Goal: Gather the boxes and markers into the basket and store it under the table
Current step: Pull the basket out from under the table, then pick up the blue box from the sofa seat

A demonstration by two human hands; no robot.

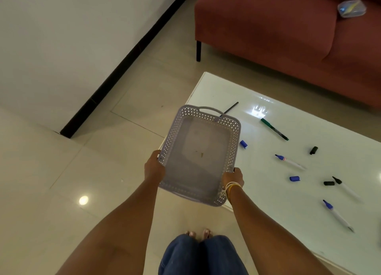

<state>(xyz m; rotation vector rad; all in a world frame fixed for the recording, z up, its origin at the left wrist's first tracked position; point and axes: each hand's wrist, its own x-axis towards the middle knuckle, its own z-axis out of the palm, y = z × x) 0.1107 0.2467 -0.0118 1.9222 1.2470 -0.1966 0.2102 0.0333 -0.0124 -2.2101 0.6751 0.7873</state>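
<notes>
Both hands held the lilac perforated basket point(199, 155) in the air over the near-left corner of the white counter point(309, 130) and the tiled floor point(103, 161) beside it: the left hand point(154, 167) gripped the basket's left rim and the right hand point(234, 177), with pale bands at the wrist, gripped its right rim, fingers curled over the edge on each side. The basket was tilted, its far handle raised, and nothing lay inside it. On the counter, markers lay scattered and apart from one another: a green marker point(274, 129) toward the middle, a thin black stick point(231, 107) near the far-left edge just past the basket's handle, an uncapped blue-tipped marker point(289, 162), a second blue-tipped one point(338, 216) near the near edge, and an uncapped black-tipped marker point(346, 188). Loose caps lay among them: a blue cap point(243, 144) just beside the basket, another blue cap point(294, 178), a black cap point(313, 150) and a second black cap point(329, 183). A red sofa point(278, 27) stood beyond the counter's far edge with a clear pouch point(351, 8) on its seat.
</notes>
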